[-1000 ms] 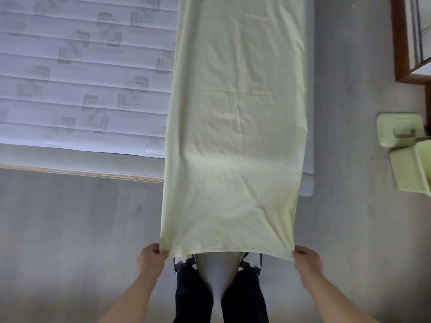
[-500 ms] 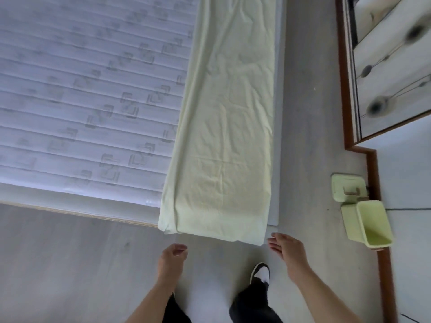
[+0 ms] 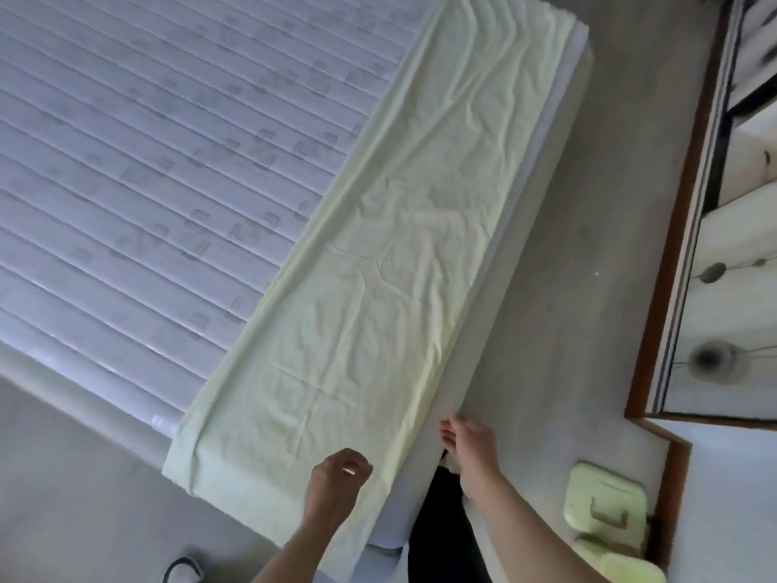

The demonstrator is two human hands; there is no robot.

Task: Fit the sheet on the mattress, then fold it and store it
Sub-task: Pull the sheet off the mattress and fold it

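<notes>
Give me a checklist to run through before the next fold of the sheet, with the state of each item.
1. Sheet lies as a long folded strip along the mattress edge: ok.
2. Strip is smooth: not ok, creases show across the middle.
3. Near end of the strip is within reach: ok, it overhangs the mattress corner just ahead of both hands.
4. Left hand free to take a corner: ok, fingers loosely curled above the sheet, holding nothing.
5. Right hand has hold of the sheet's long edge: cannot tell, its fingertips are at the edge but a grip is not visible.
6. Floor beside the bed: not ok, a green bin sits close by on the right.
</notes>
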